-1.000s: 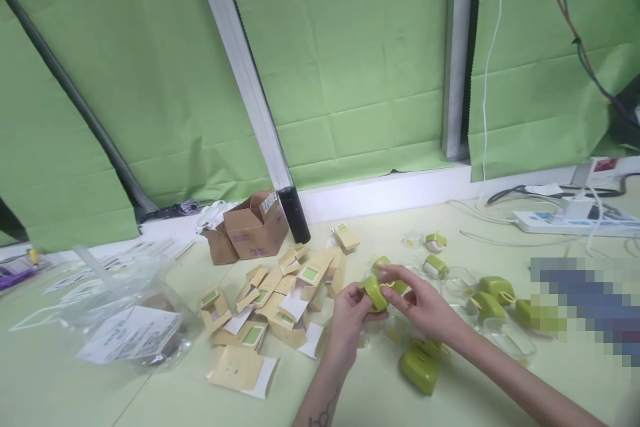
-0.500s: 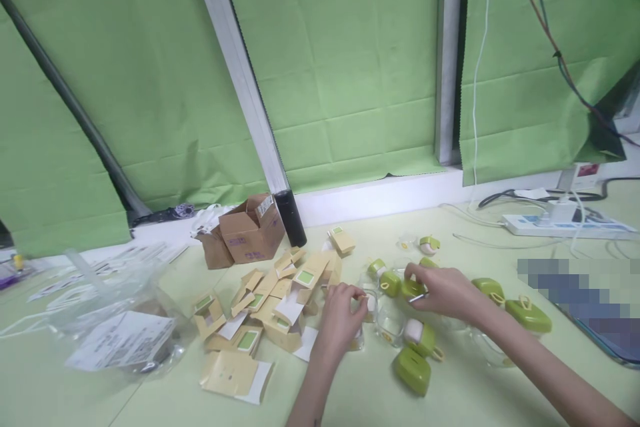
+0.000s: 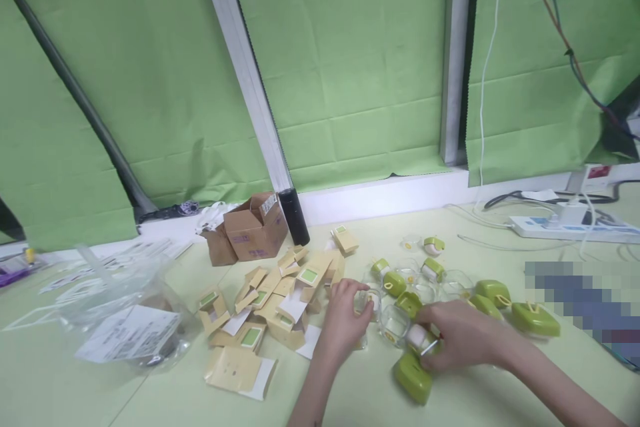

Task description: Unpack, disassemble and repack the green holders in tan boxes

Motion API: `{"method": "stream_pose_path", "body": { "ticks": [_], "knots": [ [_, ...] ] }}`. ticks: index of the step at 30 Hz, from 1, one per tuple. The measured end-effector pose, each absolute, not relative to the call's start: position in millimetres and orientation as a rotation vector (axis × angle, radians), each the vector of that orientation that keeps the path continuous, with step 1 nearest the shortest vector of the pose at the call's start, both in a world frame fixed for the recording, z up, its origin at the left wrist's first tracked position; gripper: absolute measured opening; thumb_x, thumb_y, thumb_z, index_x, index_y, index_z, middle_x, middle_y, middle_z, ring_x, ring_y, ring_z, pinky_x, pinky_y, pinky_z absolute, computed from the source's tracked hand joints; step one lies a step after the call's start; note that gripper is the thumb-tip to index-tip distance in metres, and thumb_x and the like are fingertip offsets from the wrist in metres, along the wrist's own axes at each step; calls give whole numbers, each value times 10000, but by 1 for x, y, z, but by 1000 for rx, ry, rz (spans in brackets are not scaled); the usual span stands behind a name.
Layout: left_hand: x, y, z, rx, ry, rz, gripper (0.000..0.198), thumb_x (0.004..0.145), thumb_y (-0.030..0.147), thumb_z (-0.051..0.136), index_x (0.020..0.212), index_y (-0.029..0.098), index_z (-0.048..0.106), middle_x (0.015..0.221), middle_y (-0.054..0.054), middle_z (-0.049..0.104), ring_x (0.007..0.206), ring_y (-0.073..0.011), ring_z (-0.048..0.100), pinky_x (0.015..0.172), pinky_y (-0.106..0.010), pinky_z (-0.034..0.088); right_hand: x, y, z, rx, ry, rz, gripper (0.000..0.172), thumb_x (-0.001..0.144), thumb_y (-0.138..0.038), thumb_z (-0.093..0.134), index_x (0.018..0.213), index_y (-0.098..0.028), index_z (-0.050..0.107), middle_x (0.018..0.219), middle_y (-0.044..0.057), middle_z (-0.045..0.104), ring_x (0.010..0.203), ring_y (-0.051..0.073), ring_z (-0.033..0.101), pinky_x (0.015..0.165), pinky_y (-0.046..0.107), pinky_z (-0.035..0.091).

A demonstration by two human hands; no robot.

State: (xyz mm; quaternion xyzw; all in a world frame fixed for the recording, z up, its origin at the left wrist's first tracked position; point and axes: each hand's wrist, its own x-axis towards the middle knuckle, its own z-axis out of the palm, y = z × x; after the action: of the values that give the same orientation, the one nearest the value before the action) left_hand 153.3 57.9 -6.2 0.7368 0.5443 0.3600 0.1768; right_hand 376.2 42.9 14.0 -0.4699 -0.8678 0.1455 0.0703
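My left hand is closed, thumb and fingers pinching a small clear container. My right hand is closed around a slim, shiny metal tool whose exact kind I cannot make out. Its fingertips are at a green lid with a whitish part, partly hidden by the hand. Just below lies a rounded green lid. Between the hands stands an open clear container. Beyond it are a green lid seen from its hollow side and another green lid.
Opened small cardboard boxes are heaped left of my hands. A clear plastic bag lies farther left. Behind are a brown carton and a black cylinder. More green lids, a blurred-out device and a power strip occupy the right.
My right hand has moved toward me, from the hollow green lid to the lid with the whitish part, still with the metal tool. My left hand remains at the small clear container.
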Motion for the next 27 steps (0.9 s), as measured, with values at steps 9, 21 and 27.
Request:
{"method": "stream_pose_path", "body": {
  "ticks": [9,21,27],
  "knots": [
    [193,37,-5,1250,863,1009,440,772,396,588,1134,158,511,740,-13,583,602,-122,539,597,-260,439,374,42,29,-1154,-2156,797,268,802,-342,518,1063,-283,528,983,7,631,638,147,542,543,252,426],
    [198,29,-1,509,458,1127,109,803,199,536,849,107,573,877,-97,641,691,-127,607,602,-198,449,370,32,22,-889,-1735,705,392,947,-402,270,814,-230,596,538,-22,481,501,139,501,484,259,430],
    [196,32,-3,424,436,1166,99,784,190,549,842,113,573,824,-78,624,668,-113,590,646,-202,468,362,24,19,-650,-1982,467,82,861,-178,529,828,-242,569,731,5,638,656,148,602,583,259,461]
  ]
}}
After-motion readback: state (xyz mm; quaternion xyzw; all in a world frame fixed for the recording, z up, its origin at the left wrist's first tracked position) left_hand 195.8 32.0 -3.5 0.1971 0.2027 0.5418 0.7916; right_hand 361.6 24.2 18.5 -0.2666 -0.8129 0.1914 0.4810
